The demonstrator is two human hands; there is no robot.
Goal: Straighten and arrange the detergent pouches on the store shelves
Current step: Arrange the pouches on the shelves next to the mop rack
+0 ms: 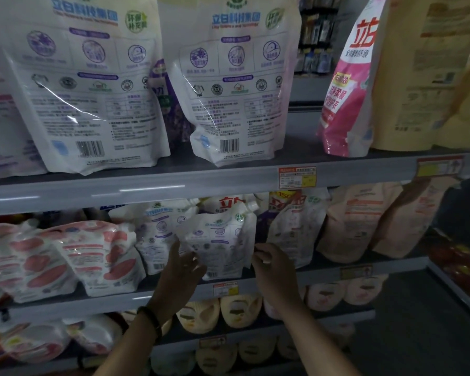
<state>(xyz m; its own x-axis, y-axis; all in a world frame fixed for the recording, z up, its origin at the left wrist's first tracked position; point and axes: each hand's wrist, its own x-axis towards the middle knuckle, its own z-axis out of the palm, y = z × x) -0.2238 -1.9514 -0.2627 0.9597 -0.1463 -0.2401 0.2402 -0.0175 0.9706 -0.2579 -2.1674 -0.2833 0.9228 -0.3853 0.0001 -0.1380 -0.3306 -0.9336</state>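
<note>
Shelves run across the view, one above another. On the top shelf (147, 183), the left large pouch (87, 85) and the middle large pouch (236, 85) stand side by side, a hidden pouch (171, 104) behind the gap between them. Right of them stands a leaning pouch (347, 85). On the middle shelf (323, 272), a front pouch (220, 245) stands before others, the left hand (179, 275) gripping its left edge, the right hand (274, 270) its right edge. Slumped pouches (98, 256) lie left of it, upright pouches (350, 223) right. Lower pouches (239, 310) sit beneath.
</note>
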